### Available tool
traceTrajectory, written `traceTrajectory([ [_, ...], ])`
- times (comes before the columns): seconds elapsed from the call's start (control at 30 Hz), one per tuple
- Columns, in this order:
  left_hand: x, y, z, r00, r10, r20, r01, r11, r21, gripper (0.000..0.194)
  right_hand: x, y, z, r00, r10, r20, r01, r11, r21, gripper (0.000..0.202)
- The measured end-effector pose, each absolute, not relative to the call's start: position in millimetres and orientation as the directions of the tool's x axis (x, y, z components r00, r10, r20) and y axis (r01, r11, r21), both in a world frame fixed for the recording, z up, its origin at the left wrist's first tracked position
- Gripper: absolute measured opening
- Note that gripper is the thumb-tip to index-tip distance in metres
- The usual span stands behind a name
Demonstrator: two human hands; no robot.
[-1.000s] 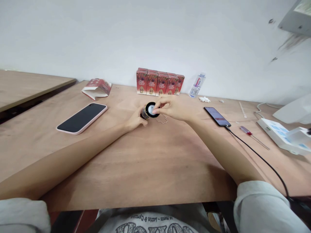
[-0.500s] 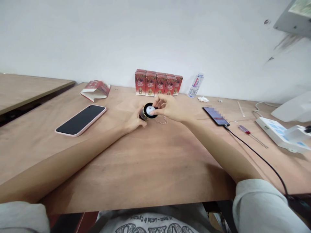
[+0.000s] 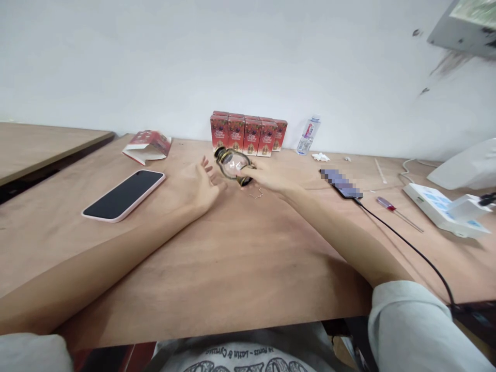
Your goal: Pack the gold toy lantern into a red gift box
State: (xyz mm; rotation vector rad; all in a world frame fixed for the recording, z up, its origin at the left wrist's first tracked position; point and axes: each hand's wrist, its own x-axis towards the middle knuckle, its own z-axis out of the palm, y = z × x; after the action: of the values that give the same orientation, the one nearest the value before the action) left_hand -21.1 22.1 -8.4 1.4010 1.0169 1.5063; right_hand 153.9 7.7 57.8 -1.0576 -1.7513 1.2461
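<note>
while the right hand (image 3: 265,174) holds the little lantern (image 3: 233,164), the left hand (image 3: 205,188) is open.
from afar i see right fingers clamped near its base, maybe to hold it tipped, and left fingers apart. it is mid-scene, nearer than the red boxes (image 3: 252,133).

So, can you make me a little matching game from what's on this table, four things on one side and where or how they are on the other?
1. lantern
2. red boxes
3. screwdriver
4. left hand

A. lying beside the white power strip
B. open, holding nothing
C. held in the right hand
D. standing side by side near the wall

Pairs: 1-C, 2-D, 3-A, 4-B
</note>
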Motion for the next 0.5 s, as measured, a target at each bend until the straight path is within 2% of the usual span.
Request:
traceTrajectory([
  [0.07,-21,25,-10,0.022,0.974,0.227,-0.174,-0.22,0.96,0.067,151,14,47,-0.247,0.948,0.2,0.182,0.248,-0.951,0.035],
  [0.13,-20,25,-9,0.191,0.961,0.2,-0.247,-0.15,0.957,0.053,147,16,35,-0.175,0.933,0.316,0.229,0.351,-0.908,0.042],
  [0.2,-18,21,-6,0.279,0.934,0.224,-0.265,-0.15,0.953,0.049,142,13,26,-0.242,0.88,0.408,0.31,0.469,-0.827,0.044],
  [0.23,-17,18,-4,0.272,0.934,0.232,-0.271,-0.157,0.95,0.046,140,10,23,-0.31,0.845,0.436,0.36,0.528,-0.769,0.043],
  [0.3,-16,14,1,0.208,0.951,0.228,-0.292,-0.162,0.943,0.042,138,3,20,-0.438,0.768,0.467,0.485,0.639,-0.596,0.043],
  [0.37,-16,12,5,0.139,0.971,0.194,-0.314,-0.143,0.939,0.038,143,-3,21,-0.495,0.722,0.483,0.63,0.681,-0.373,0.045],
  [0.43,-16,12,6,0.1,0.983,0.155,-0.315,-0.117,0.942,0.037,153,-8,23,-0.514,0.721,0.464,0.756,0.637,-0.152,0.046],
  [0.5,-17,13,5,0.063,0.986,0.156,-0.291,-0.131,0.948,0.041,166,-12,24,-0.56,0.75,0.351,0.81,0.585,0.042,0.049],
])
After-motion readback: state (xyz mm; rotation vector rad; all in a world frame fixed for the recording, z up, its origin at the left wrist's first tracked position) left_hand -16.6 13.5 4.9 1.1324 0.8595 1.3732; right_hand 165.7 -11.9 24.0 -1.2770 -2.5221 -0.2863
